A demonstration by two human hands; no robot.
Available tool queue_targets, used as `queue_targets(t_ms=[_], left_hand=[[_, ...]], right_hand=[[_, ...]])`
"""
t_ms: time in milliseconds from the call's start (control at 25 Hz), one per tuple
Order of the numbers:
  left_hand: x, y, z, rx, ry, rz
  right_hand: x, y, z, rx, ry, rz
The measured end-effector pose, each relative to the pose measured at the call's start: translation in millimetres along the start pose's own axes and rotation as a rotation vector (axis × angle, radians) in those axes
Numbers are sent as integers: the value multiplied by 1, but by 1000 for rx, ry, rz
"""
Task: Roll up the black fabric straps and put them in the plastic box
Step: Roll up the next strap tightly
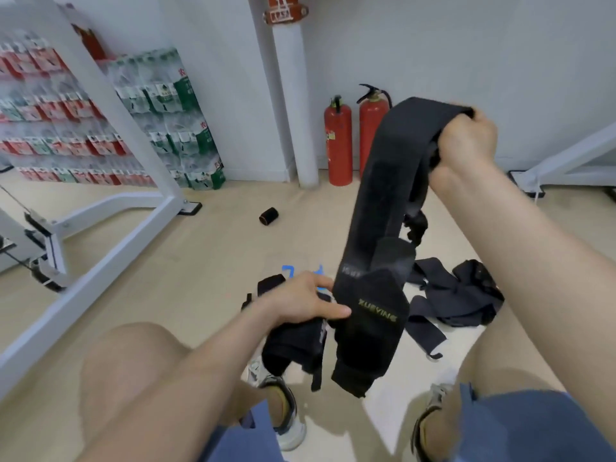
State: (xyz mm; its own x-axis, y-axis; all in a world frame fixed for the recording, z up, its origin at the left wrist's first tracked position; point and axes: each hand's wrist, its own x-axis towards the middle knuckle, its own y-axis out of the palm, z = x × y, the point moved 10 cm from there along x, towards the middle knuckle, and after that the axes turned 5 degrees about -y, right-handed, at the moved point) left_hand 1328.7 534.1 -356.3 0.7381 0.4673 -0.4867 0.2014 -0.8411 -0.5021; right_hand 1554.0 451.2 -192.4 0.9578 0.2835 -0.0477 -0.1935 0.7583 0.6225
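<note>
- Black fabric strap [383,195] is up in the air, stretched out long between the two hands and hanging in front of the knees!
- Right hand [466,141] is raised high, fingers curled tight round the strap's top end, which bends over the fist.
- From there the strap drops down and to the left, and its wide lower end, with yellow lettering, dangles just above the floor.
- Left hand [300,298] sits low beside that lower end, thumb straight and touching the strap's edge, upper fingers reaching toward it.
- A second strap [293,348] droops from under the left palm. The lower fingers are hidden, so I cannot tell whether they are gripping it.
- On the floor to the right, under the right forearm, lies a loose pile of straps [456,295].
- Further back, well apart from the pile, one rolled strap [268,215] lies on its side.
- Two red fire extinguishers [338,141] stand against the far wall, with packs of bottled water [166,111] stacked to the left.
</note>
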Motion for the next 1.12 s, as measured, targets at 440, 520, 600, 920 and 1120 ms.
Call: queue_targets(t_ms=[440,520,600,920,1120], left_hand=[[36,-92,93,488,-251,-545],[43,-114,86,724,-220,-564],[59,-145,82,699,-231,-608],[161,-294,47,118,-180,-979],[234,-295,98,160,-159,-934]], right_hand=[[30,-76,-40,-782,-268,-69],[57,-92,-76,-741,-43,-118],[77,-81,-118,-585,245,-112],[136,73,-255,-282,442,200],[137,58,-377,-925,466,353]])
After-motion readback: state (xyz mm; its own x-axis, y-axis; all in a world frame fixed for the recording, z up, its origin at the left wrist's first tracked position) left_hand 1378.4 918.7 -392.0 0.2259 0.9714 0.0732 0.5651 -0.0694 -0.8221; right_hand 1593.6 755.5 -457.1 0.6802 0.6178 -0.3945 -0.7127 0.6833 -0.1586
